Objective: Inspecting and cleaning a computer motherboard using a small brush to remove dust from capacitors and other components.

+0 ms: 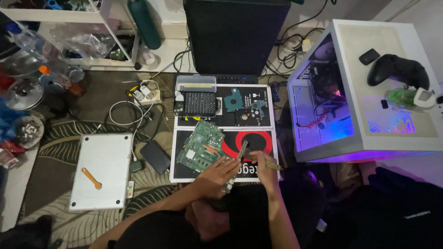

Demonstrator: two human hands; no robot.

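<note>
White computer case, side open and lit purple-blue, stands right of the black mat; its interior is hard to read. Green circuit board lies tilted on the mat, its near corner hidden under the left hand, fingers flat and pressed on it. Right hand is closed around a slim tool, tip near the board's edge; the contact point is too small to tell.

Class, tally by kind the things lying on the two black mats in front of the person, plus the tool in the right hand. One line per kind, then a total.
Green circuit board: 1
Teal circuit board: 1
Hard drive: 1
Screw-bit tray: 1
Tool in the right hand: 1
Total: 5
</note>
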